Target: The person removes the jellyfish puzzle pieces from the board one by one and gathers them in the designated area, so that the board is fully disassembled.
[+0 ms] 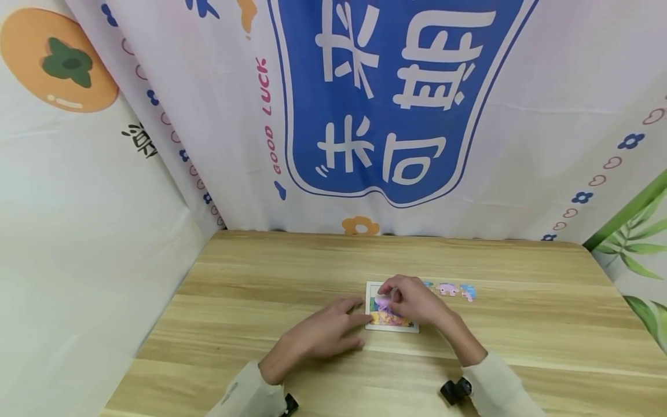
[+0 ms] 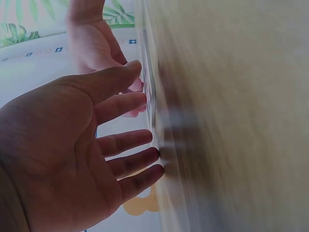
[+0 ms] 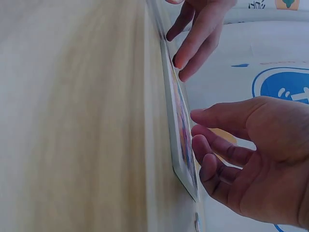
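A small picture puzzle in a white frame (image 1: 392,329) lies flat on the wooden table, its lower part a yellow and pink picture. My left hand (image 1: 330,330) is beside its left edge, fingers spread and fairly straight, one fingertip reaching the frame. My right hand (image 1: 417,298) is over the upper right of the puzzle. Its fingers (image 3: 200,142) are bent, with the tips close to the picture's surface. A pink and purple part (image 1: 383,301) of the picture shows between thumb and index finger; whether they pinch a piece is unclear. The right hand hides part of the picture.
Loose jigsaw pieces lie right of the frame: a pink one (image 1: 447,289), a blue and pink one (image 1: 468,292), and one partly hidden behind the right hand. A printed cloth (image 1: 234,145) hangs behind the table's back edge.
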The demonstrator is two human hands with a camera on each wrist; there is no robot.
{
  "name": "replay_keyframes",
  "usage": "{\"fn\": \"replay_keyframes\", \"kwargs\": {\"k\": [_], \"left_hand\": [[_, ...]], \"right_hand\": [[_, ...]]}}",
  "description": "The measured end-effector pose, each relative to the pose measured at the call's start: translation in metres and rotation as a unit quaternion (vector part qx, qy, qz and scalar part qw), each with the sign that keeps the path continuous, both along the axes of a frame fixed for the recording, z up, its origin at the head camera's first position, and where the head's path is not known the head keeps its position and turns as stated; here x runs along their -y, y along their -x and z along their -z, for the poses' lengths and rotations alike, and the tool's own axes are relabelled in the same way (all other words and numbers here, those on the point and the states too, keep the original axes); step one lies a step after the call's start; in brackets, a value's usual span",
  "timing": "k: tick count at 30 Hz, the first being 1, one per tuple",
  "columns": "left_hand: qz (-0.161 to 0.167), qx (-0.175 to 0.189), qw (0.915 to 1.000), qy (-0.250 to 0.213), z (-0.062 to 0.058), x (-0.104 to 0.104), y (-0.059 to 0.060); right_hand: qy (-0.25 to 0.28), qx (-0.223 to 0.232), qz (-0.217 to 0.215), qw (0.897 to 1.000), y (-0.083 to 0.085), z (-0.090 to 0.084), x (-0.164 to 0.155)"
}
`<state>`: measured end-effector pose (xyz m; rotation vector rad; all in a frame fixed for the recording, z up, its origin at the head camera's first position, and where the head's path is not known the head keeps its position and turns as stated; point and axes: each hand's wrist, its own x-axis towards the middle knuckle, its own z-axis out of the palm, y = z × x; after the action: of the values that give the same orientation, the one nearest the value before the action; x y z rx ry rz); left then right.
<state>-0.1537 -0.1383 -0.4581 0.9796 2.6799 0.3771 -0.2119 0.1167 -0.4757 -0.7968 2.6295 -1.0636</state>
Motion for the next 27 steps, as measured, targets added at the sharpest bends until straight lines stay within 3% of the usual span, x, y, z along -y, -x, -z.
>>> {"fn": "replay_keyframes", "kwargs": {"k": [27], "left_hand": [[0.008,0.006,0.9999,0.009,0.0052,-0.0029,0.0004]], "right_hand": [[-0.009,-0.011,-0.007,1.0,-0.002,0.0044,0.0059]]}}
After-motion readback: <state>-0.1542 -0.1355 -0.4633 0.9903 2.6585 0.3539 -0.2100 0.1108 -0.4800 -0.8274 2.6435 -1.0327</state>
